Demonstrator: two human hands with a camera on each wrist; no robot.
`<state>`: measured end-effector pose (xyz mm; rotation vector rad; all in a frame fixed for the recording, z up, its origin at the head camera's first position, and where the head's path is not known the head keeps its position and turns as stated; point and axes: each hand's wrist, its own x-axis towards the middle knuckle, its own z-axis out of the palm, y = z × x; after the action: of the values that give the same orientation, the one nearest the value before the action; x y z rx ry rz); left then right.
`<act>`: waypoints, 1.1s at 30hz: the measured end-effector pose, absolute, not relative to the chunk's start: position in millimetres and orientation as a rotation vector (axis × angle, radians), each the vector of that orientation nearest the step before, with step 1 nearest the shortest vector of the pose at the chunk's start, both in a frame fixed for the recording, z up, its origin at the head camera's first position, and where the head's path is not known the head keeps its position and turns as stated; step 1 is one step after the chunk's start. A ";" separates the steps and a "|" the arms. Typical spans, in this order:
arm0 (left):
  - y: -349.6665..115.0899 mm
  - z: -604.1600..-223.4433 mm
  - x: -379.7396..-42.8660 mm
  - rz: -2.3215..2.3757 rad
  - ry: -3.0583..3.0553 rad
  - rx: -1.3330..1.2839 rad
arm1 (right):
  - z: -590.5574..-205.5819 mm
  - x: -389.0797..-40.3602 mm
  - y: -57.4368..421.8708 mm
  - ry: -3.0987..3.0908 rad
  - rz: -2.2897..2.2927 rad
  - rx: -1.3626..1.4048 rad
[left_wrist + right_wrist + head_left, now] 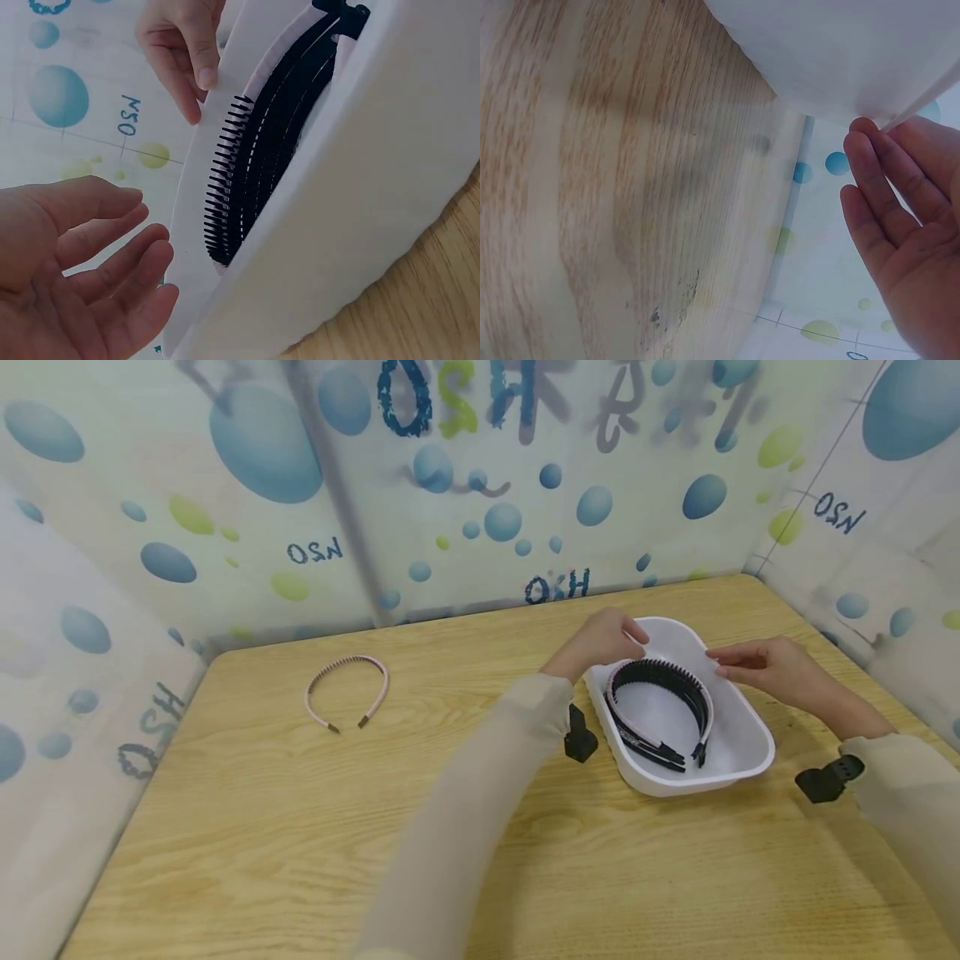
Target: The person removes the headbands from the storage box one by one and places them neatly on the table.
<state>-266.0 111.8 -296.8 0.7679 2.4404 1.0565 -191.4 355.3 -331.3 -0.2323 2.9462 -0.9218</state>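
A white plastic basin (738, 739) stands on the table's right side. Several headbands (663, 670) lie nested inside it, black ones with comb teeth and a pale pink one among them. My left hand (603, 642) is over the basin's far left rim; its fingers are loosely bent with nothing between them in the left wrist view. At the far right rim my right hand (783, 672) pinches the edge, thumb on the inner side and fingers outside. Apart from these, a pink toothed headband (387, 681) lies on the table at the left.
The wooden table (300, 827) meets patterned wall sheeting (480, 560) at the back and sides. A dark wrist device (579, 739) sits at my left cuff, and another wrist device (828, 778) at my right cuff.
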 end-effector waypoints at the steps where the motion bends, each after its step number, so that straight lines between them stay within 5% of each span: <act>1: 113.7 -297.0 -266.1 1.057 2.444 0.746 | -331.3 -191.4 355.5 2.946 -0.920 -0.235; 33: 140.1 -306.7 -276.7 0.889 2.463 0.348 | -330.7 -191.0 354.8 2.958 -0.920 -0.262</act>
<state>-276.7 140.1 -306.7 0.3485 2.4629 0.8887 -191.0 354.8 -330.7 -0.2619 2.9585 -0.9202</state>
